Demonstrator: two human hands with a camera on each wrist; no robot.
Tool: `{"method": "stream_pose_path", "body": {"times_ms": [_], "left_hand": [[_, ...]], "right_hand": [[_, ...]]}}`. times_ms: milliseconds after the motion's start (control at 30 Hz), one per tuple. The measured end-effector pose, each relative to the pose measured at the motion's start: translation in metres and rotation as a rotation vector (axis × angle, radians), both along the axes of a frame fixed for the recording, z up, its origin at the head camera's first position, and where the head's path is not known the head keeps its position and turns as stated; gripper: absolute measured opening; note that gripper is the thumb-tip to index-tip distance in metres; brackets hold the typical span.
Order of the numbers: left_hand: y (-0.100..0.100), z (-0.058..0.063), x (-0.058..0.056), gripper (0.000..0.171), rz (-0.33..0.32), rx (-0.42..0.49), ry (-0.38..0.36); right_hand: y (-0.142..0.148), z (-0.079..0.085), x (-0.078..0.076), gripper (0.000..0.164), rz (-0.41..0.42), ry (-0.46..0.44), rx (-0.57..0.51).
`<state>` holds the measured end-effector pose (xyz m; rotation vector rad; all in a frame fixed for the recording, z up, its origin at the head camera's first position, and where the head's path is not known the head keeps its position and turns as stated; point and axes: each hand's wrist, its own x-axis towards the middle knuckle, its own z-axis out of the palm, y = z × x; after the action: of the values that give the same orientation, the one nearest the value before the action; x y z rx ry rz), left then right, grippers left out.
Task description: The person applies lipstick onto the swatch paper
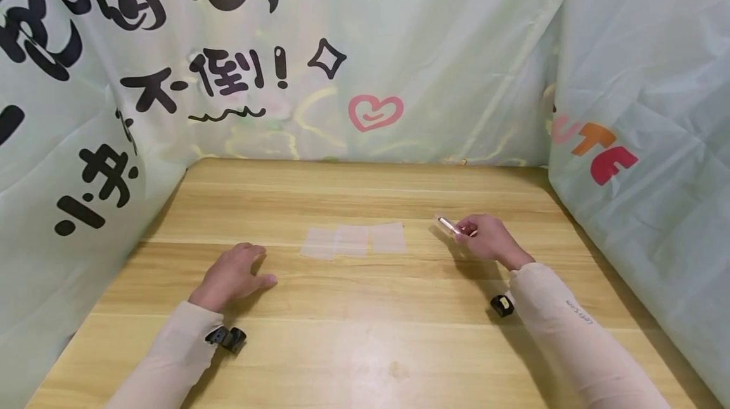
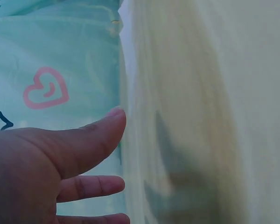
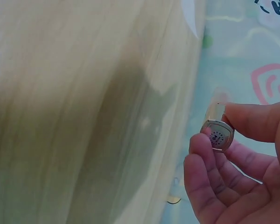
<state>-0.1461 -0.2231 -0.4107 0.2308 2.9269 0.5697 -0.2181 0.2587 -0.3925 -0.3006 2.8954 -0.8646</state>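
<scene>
My right hand (image 1: 485,236) pinches a slim, shiny lipstick-like tube (image 1: 448,226) between thumb and fingers, above the right part of the table. In the right wrist view the tube's squarish metallic end (image 3: 218,136), with small round print on it, faces the camera. Three thin, pale translucent squares (image 1: 352,241) lie in a row on the table between the hands, the left two meeting at their edges. To their left, my left hand (image 1: 232,276) holds nothing, fingers relaxed and thumb spread apart. The left wrist view shows its thumb (image 2: 91,144) and two fingers extended.
The wood-grain table (image 1: 365,307) is enclosed by a pale green printed cloth (image 1: 456,66) at the back and both sides. Its back edge meets the cloth. A black wrist camera (image 1: 228,338) sits on the left sleeve, another camera (image 1: 502,305) at the right one.
</scene>
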Motion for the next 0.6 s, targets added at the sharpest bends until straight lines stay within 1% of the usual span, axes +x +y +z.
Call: {"method": "stream_pose_path", "body": {"times_ms": [133, 300, 600], "left_hand": [[0.004, 0.005, -0.004, 0.066, -0.014, 0.02, 0.021], [0.009, 0.009, -0.008, 0.063, -0.038, 0.039, 0.046], [0.02, 0.015, -0.017, 0.06, -0.063, 0.094, 0.062]], "right_hand": [[-0.003, 0.003, 0.001, 0.024, -0.014, -0.024, -0.036], [-0.005, 0.005, 0.002, 0.025, -0.022, -0.031, -0.061], [-0.009, 0.005, 0.003, 0.023, 0.02, 0.021, -0.105]]}}
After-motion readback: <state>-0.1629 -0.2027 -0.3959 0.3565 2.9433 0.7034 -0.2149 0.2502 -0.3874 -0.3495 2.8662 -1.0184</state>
